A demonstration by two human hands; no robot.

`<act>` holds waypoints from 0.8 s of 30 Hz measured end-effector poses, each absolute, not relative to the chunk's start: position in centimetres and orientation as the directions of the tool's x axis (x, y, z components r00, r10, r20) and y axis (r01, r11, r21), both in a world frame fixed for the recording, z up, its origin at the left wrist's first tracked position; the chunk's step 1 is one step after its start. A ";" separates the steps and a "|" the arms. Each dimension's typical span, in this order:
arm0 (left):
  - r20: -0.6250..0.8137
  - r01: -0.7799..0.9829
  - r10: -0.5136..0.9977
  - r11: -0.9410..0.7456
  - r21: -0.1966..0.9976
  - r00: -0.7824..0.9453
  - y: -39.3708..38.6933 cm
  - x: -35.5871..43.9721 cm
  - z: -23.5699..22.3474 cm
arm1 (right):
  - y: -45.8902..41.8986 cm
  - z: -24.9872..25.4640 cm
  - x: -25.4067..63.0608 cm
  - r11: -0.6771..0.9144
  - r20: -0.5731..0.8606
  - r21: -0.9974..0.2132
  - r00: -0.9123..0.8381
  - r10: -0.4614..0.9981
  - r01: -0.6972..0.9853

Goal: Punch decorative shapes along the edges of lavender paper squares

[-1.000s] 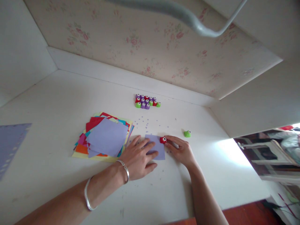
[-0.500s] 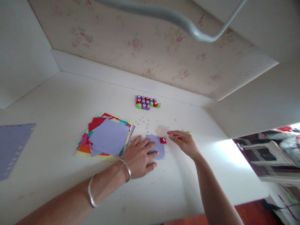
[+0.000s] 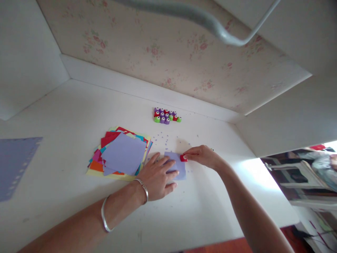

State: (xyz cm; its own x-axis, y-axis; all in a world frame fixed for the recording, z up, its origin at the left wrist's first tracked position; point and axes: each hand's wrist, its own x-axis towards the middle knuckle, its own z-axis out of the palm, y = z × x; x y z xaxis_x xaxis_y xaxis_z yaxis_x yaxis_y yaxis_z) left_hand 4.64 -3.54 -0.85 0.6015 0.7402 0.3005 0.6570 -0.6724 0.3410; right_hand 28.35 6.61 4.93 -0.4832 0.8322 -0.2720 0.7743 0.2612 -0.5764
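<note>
My left hand (image 3: pixel 158 177) lies flat with its fingers spread, pressing a small lavender paper square (image 3: pixel 172 171) against the white table. At the square's right edge sits a small red craft punch (image 3: pixel 182 159). The fingertips of my right hand (image 3: pixel 201 156) are closed on its white button, which they partly cover. Tiny lavender punched bits (image 3: pixel 166 140) are scattered behind the square.
Several purple, red and green craft punches (image 3: pixel 162 115) stand in rows near the wall. Left of my left hand lies a pile of coloured paper (image 3: pixel 125 153). A larger lavender sheet (image 3: pixel 15 165) with a notched edge is at far left. Part of another punch (image 3: pixel 212 150) shows behind my right hand.
My right hand has moved left and its fingertips have come down onto the red craft punch. My left hand stays flat on the paper.
</note>
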 end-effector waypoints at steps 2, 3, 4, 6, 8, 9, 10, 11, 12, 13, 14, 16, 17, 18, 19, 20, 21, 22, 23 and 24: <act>0.300 0.656 0.741 -0.671 0.344 0.600 -3.5 4.7 -0.9 | 6.7 5.1 28.3 0.265 -0.278 -0.587 -0.497 0.822 0.765; 0.299 0.657 0.742 -0.670 0.346 0.600 -3.5 4.7 -0.9 | 6.7 5.2 28.3 0.275 -0.272 -0.588 -0.506 0.818 0.760; 0.298 0.657 0.744 -0.669 0.348 0.599 -3.5 4.7 -0.8 | 6.7 5.2 28.2 0.285 -0.267 -0.586 -0.513 0.816 0.758; 0.291 0.659 0.747 -0.665 0.351 0.598 -3.5 4.7 -0.8 | 6.7 5.3 28.2 0.298 -0.268 -0.578 -0.521 0.811 0.760; 0.279 0.660 0.748 -0.663 0.353 0.603 -3.5 4.6 -0.7 | 6.6 5.4 28.2 0.292 -0.280 -0.574 -0.518 0.808 0.765; 0.272 0.659 0.747 -0.663 0.354 0.606 -3.5 4.6 -0.7 | 6.6 5.5 28.2 0.290 -0.283 -0.574 -0.518 0.807 0.766; 0.268 0.658 0.747 -0.663 0.356 0.608 -3.5 4.6 -0.6 | 6.6 5.5 28.2 0.291 -0.283 -0.574 -0.520 0.806 0.765; 0.265 0.658 0.747 -0.663 0.357 0.609 -3.5 4.6 -0.6 | 6.6 5.6 28.2 0.295 -0.280 -0.574 -0.522 0.805 0.763; 0.264 0.658 0.748 -0.662 0.358 0.609 -3.5 4.6 -0.6 | 6.5 5.6 28.2 0.299 -0.278 -0.574 -0.525 0.805 0.763; 0.265 0.659 0.749 -0.661 0.359 0.608 -3.5 4.6 -0.6 | 6.5 5.6 28.1 0.299 -0.279 -0.573 -0.525 0.804 0.763; 0.268 0.659 0.750 -0.661 0.359 0.605 -3.5 4.6 -0.6 | 6.5 5.7 28.1 0.296 -0.282 -0.573 -0.523 0.805 0.765; 0.274 0.658 0.748 -0.662 0.359 0.604 -3.5 4.6 -0.6 | 6.5 5.7 28.1 0.289 -0.287 -0.577 -0.521 0.804 0.764; 0.276 0.656 0.747 -0.664 0.358 0.605 -3.5 4.6 -0.6 | 6.5 5.6 28.1 0.285 -0.287 -0.578 -0.518 0.806 0.764; 0.276 0.656 0.746 -0.666 0.357 0.607 -3.5 4.6 -0.6 | 6.5 5.6 28.1 0.280 -0.286 -0.579 -0.513 0.809 0.766; 0.275 0.656 0.745 -0.666 0.356 0.608 -3.5 4.6 -0.6 | 6.4 5.6 28.0 0.275 -0.287 -0.577 -0.505 0.814 0.769; 0.274 0.656 0.745 -0.666 0.355 0.608 -3.5 4.6 -0.7 | 6.4 5.6 28.0 0.268 -0.289 -0.571 -0.496 0.819 0.776; 0.271 0.658 0.747 -0.664 0.354 0.608 -3.5 4.6 -0.7 | 6.4 5.6 28.0 0.262 -0.293 -0.564 -0.486 0.823 0.783; 0.268 0.660 0.748 -0.663 0.354 0.607 -3.5 4.6 -0.7 | 6.4 5.6 28.0 0.255 -0.299 -0.558 -0.478 0.826 0.790; 0.265 0.662 0.749 -0.662 0.353 0.608 -3.5 4.6 -0.7 | 6.4 5.7 27.9 0.248 -0.310 -0.552 -0.472 0.825 0.796; 0.262 0.663 0.749 -0.661 0.351 0.609 -3.5 4.6 -0.6 | 6.4 5.7 27.9 0.238 -0.326 -0.546 -0.465 0.823 0.803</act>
